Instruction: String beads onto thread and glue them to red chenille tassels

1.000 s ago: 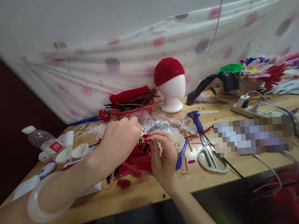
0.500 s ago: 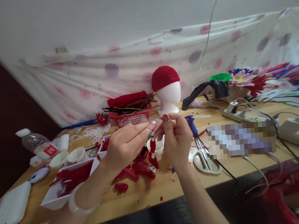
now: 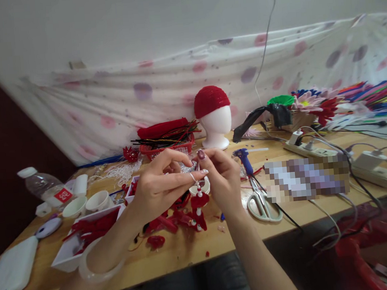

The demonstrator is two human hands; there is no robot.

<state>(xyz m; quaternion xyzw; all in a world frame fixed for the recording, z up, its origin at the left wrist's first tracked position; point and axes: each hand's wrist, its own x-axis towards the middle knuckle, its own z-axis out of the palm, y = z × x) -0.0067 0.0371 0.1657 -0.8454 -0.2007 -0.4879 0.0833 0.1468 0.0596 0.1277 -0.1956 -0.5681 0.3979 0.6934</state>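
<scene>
The worktop [image 3: 149, 264] is crowded, so a wide sweep of either arm could knock something, though the head form [image 3: 215, 120] stands back behind the hands. The white box [image 3: 66, 263] is more exposed: the left forearm passes right beside it, and a careless drop of the wrist might push or tip it. The left hand [image 3: 164, 179] and right hand [image 3: 221, 174] meet above the worktop, fingertips closed narrowly on the top of a strand [image 3: 200, 201]; exactly how each fingertip grips is hidden. The scissors [image 3: 260, 200] lie to the right, clear of both. The strand hangs below the fingers in front of a cup [image 3: 204, 188]; if it swung, it could bump the cup, and its lower end could snag on the red pieces [image 3: 164, 224] beneath. The likeliest trouble, I judge, is the thin white cord [image 3: 193, 177] slipping from the pinch, perhaps letting beads [image 3: 199, 190] slide off.
</scene>
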